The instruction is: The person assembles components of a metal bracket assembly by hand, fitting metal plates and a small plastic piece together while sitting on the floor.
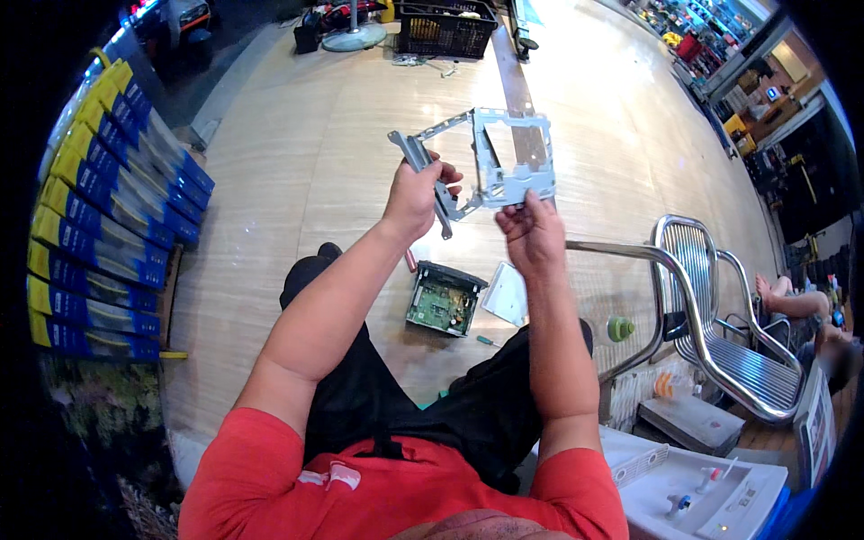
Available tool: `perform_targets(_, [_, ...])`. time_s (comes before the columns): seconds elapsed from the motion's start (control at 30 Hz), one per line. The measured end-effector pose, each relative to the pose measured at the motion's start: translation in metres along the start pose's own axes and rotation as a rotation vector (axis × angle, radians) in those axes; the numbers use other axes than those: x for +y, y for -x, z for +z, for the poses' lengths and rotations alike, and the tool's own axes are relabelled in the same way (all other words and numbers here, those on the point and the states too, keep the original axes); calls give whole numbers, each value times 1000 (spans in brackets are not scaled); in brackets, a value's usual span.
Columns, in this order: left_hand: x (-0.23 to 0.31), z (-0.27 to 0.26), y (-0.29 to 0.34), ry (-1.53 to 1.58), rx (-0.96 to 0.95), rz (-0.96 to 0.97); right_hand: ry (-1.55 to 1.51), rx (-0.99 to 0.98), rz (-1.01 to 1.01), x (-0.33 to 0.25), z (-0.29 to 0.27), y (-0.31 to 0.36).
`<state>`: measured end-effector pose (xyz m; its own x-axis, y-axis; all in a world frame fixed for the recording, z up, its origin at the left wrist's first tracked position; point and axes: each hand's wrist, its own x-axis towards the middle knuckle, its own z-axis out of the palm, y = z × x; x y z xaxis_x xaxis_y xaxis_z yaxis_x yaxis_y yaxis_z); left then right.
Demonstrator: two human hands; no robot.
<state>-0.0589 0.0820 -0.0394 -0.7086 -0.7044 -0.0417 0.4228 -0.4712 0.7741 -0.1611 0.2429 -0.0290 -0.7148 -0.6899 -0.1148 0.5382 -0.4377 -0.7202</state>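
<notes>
Left hand [416, 195] and right hand [533, 238] grasp a metal frame [506, 188] aloft. Inspection seems in hand; the next move likely calls for balanced two-handed support.

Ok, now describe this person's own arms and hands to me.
Short red sleeves cover the upper arms and end above the elbows. Below them, both forearms are bare. The left hand and the right hand wear no gloves, and no watch or band shows on either wrist.
</notes>
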Motion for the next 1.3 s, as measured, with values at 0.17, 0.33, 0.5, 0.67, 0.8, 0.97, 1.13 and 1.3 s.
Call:
perform_targets(0.17, [-12,4,-11,54,-52,81,-169,39,72,37,24,4])
perform_targets(0.33, [-11,8,-13,62,-94,81,-130,-18,80,40,32,12])
perform_targets(0.5, [-1,17,-10,-2,-212,72,-34,75,136,33,26,17])
perform_targets(0.67, [-5,14,-10,-51,-270,54,60,207,51,28,17,10])
perform_targets(0.8, [-12,9,-14,-53,-274,93,17,201,-49,25,10,3])
perform_targets(0.97, [-1,14,-8,115,-275,-7,2,189,-74,6,-6,0])
perform_targets(1.13, [0,12,-12,137,-250,7,109,94,-128,-2,-7,0])
perform_targets(1.3, [14,6,1,159,-267,-82,-11,-78,-247,-30,-13,7])
